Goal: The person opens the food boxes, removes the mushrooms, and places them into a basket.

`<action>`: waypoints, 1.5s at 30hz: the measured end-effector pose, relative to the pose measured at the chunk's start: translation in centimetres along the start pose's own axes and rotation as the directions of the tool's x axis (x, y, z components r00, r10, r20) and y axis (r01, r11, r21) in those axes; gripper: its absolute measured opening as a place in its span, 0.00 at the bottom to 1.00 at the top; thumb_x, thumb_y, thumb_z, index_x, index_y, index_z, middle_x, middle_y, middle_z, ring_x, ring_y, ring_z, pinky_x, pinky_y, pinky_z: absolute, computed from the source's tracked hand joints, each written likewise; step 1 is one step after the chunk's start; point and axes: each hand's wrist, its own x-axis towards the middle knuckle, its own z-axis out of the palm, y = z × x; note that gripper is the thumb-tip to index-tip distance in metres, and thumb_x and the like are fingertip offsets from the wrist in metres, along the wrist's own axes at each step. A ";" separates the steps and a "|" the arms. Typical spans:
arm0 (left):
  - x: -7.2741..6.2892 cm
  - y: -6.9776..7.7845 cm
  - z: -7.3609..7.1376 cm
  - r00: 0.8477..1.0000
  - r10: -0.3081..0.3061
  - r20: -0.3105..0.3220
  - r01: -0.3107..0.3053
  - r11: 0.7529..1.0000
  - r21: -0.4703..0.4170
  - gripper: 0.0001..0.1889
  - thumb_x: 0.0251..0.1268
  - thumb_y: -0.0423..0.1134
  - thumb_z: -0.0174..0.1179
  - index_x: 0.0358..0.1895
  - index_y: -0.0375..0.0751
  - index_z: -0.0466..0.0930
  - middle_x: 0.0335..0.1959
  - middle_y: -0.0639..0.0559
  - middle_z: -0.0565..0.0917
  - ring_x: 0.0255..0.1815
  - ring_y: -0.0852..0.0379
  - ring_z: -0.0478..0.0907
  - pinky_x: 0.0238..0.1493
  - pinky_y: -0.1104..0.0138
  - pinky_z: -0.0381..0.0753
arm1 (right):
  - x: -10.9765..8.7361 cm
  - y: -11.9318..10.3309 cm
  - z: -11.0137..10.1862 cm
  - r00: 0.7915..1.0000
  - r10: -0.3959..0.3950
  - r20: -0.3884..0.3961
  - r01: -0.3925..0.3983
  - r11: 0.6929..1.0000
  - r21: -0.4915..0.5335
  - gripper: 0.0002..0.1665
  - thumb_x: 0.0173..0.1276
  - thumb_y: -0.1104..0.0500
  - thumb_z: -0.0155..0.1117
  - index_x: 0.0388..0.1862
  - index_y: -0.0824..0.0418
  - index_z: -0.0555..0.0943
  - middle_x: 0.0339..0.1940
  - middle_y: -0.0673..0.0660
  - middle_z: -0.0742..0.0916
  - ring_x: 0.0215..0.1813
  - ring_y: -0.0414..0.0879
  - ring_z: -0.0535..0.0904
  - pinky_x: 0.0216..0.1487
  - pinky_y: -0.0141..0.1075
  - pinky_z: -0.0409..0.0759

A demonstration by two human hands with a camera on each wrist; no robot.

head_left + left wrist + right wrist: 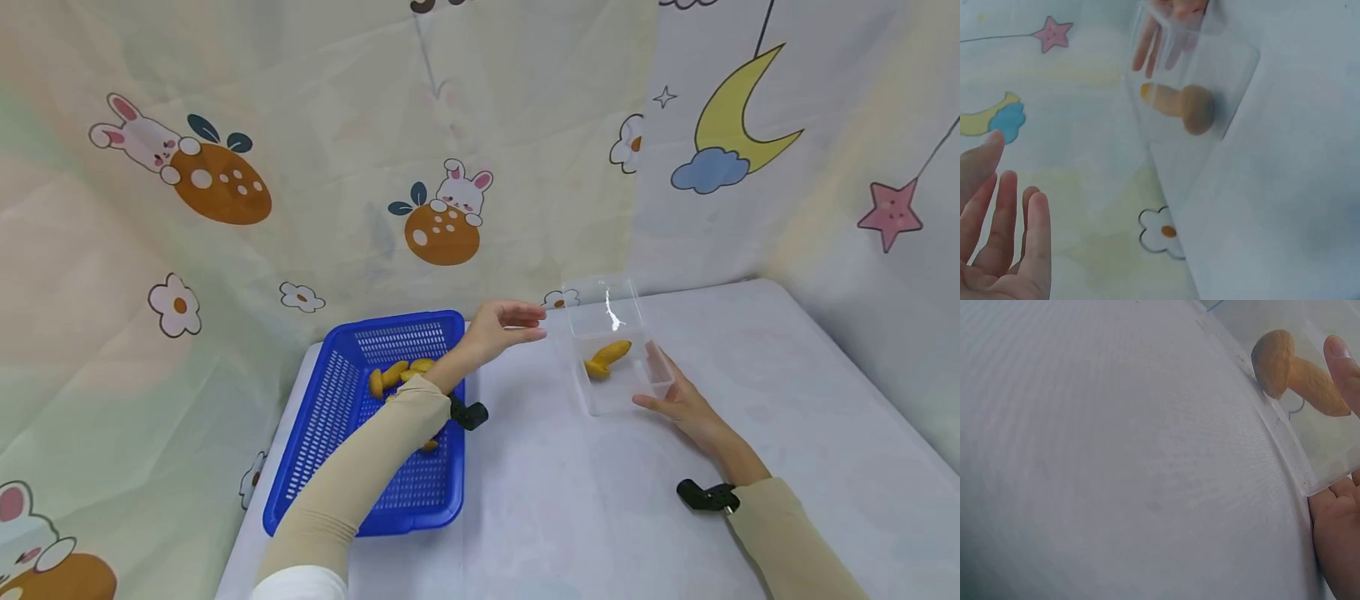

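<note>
My right hand (684, 402) grips a clear plastic box (618, 400) by its right side, with the thumb over the near rim. One yellow-brown mushroom (609, 358) with a rounded cap lies inside; the right wrist view shows this mushroom (1275, 362) through the wall, beside the thumb. To the left of the box, my left hand (504, 329) hangs in the air with its fingers extended and nothing in them. The left forearm crosses over a blue basket (455, 500), hiding some of the several similar mushrooms (390, 377) in it.
A white cloth-covered table (540, 500) carries the box and basket. Behind it hangs a printed curtain (525, 208) with rabbits, a moon and flowers. Each wrist wears a small black camera, such as the left camera (471, 415).
</note>
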 end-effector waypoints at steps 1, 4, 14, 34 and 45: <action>0.4 -0.2 0.6 1.000 0.000 0.011 0.000 1.000 0.009 0.18 0.63 0.33 0.69 0.56 0.36 0.84 0.52 0.44 0.85 0.52 0.54 0.82 0.51 0.68 0.82 | 0.0 0.0 0.0 1.000 0.003 0.000 -0.003 1.000 -0.003 0.63 0.67 0.61 0.71 0.83 0.44 0.35 0.83 0.55 0.43 0.81 0.59 0.34 0.75 0.61 0.36; 1.3 -0.8 2.4 0.999 0.009 0.038 -0.010 1.000 0.021 0.18 0.62 0.33 0.70 0.56 0.36 0.84 0.52 0.46 0.85 0.53 0.53 0.82 0.51 0.69 0.82 | 0.0 0.0 0.2 1.000 0.003 -0.003 -0.003 1.000 -0.009 0.63 0.67 0.60 0.71 0.83 0.42 0.36 0.83 0.56 0.43 0.81 0.59 0.35 0.75 0.61 0.37; 4.0 -2.4 7.2 0.996 0.055 0.065 -0.057 0.998 0.030 0.17 0.59 0.33 0.72 0.52 0.36 0.86 0.46 0.53 0.87 0.43 0.64 0.83 0.47 0.73 0.82 | 0.1 0.2 0.3 1.000 0.000 -0.006 0.000 1.000 0.001 0.62 0.67 0.61 0.70 0.83 0.44 0.37 0.83 0.57 0.44 0.81 0.60 0.35 0.75 0.62 0.37; 5.9 -3.3 11.8 0.997 0.056 0.060 -0.063 0.991 0.120 0.12 0.61 0.33 0.71 0.48 0.36 0.87 0.43 0.48 0.88 0.38 0.67 0.80 0.40 0.77 0.82 | -0.2 -0.1 0.2 1.000 -0.024 -0.014 0.024 1.000 -0.009 0.62 0.67 0.62 0.70 0.83 0.46 0.37 0.83 0.58 0.45 0.81 0.59 0.36 0.75 0.62 0.39; 6.3 -3.4 12.2 0.996 0.056 0.073 -0.068 0.982 0.174 0.14 0.60 0.31 0.71 0.48 0.34 0.86 0.44 0.48 0.88 0.37 0.67 0.81 0.40 0.78 0.81 | -0.1 0.1 0.1 1.000 -0.023 -0.009 0.023 1.000 0.016 0.62 0.67 0.62 0.71 0.83 0.46 0.37 0.83 0.57 0.44 0.81 0.59 0.35 0.74 0.61 0.38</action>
